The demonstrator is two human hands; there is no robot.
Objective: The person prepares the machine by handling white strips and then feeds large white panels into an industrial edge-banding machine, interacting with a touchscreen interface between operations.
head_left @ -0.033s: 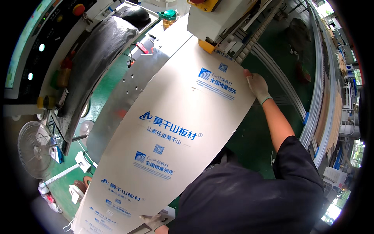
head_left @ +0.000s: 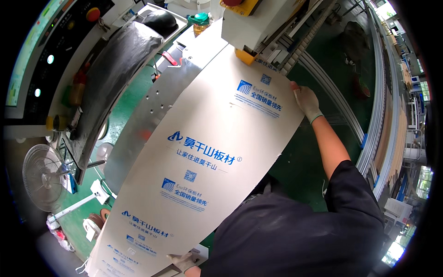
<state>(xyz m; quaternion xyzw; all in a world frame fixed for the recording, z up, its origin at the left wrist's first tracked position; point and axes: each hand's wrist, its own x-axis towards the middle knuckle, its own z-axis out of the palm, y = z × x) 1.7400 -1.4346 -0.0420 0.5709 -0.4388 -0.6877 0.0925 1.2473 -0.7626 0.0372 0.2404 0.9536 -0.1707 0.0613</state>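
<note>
A long white board (head_left: pixel 198 129) printed with blue marks and square codes lies across a grey metal work table, running from lower left to upper right. My right hand (head_left: pixel 306 101), in a pale glove, grips the board's right edge near its far end, thumb on the top face and fingers hidden beneath. My left hand (head_left: pixel 183 261), gloved as well, closes on the right edge at the near end, its fingers partly out of sight. The board's far end reaches under a machine head (head_left: pixel 251 25) with a yellow part touching or just above it; which, I cannot tell.
The metal table (head_left: pixel 138 117) extends left of the board, with a red-handled clamp (head_left: pixel 169 58) on it. Further left stand a control panel (head_left: pixel 60 51), a dark-covered surface (head_left: pixel 115 55) and a fan (head_left: pixel 45 177). A jar with a green lid (head_left: pixel 199 21) stands behind. Metal rails (head_left: pixel 380 115) run along the right.
</note>
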